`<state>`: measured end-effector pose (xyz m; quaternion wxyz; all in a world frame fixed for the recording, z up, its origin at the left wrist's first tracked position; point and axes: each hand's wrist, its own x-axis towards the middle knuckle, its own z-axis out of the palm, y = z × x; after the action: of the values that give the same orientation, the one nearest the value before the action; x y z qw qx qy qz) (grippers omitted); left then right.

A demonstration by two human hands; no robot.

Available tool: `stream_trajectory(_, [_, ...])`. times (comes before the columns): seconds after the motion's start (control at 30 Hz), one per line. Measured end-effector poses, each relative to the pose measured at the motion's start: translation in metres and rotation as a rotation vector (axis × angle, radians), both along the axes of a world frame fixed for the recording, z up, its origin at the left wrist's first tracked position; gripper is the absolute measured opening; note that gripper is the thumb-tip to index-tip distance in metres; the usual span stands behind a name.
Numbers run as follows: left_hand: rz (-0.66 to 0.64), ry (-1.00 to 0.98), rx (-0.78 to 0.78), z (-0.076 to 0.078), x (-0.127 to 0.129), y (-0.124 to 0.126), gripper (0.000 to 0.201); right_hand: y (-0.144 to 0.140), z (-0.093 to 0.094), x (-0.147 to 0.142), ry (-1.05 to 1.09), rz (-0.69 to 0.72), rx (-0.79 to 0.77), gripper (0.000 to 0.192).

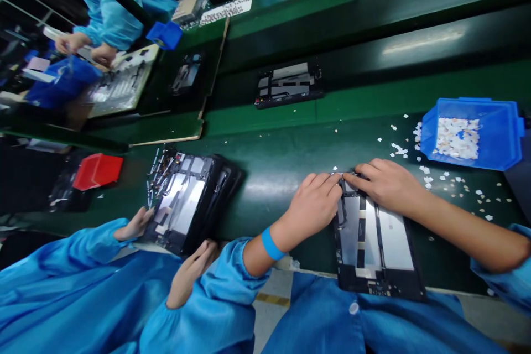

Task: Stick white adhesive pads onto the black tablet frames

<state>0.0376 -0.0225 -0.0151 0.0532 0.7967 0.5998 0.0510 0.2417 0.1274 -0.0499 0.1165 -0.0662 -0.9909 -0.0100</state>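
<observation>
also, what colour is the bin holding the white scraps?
Blue bin, in the head view.

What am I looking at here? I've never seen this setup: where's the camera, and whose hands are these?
There's no machine. This single picture comes from a camera worn on a person's head, looking forward and down. Their bare left hand and right hand touch the far end of an opened tablet-like device on the green bench; whether they grip it isn't clear. At right, white scraps lie loose and in a blue bin. At left, a co-worker's hands are at a stack of similar devices.
</observation>
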Motion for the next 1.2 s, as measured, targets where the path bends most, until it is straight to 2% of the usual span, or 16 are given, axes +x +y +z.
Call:
stream_trajectory(0.1, [0.070, -0.209, -0.066, 0.003, -0.006, 0.004, 0.013, 0.005, 0.002, 0.000, -0.017, 0.019, 0.030, 0.037])
stream_trajectory(0.23, [0.286, -0.688, -0.123, 0.003, -0.015, 0.016, 0.009, 0.016, 0.001, 0.001, -0.020, 0.060, 0.000, 0.041])
stream_trajectory(0.33, [0.360, -0.825, -0.183, -0.003, -0.017, 0.027, 0.011, 0.021, -0.001, 0.001, -0.018, 0.066, -0.028, 0.044])
stream_trajectory(0.73, [0.388, -0.650, -0.225, -0.016, -0.013, 0.050, 0.014, 0.021, -0.004, 0.000, 0.027, 0.067, -0.054, 0.042])
stream_trajectory(1.0, [0.423, -0.554, -0.171, -0.017, -0.007, 0.048, 0.013, 0.020, -0.007, 0.000, 0.055, 0.071, -0.071, 0.042])
stream_trajectory(1.2, [0.477, -0.579, -0.144, -0.017, -0.002, 0.044, 0.013, 0.020, -0.006, 0.000, 0.068, 0.075, -0.060, 0.042])
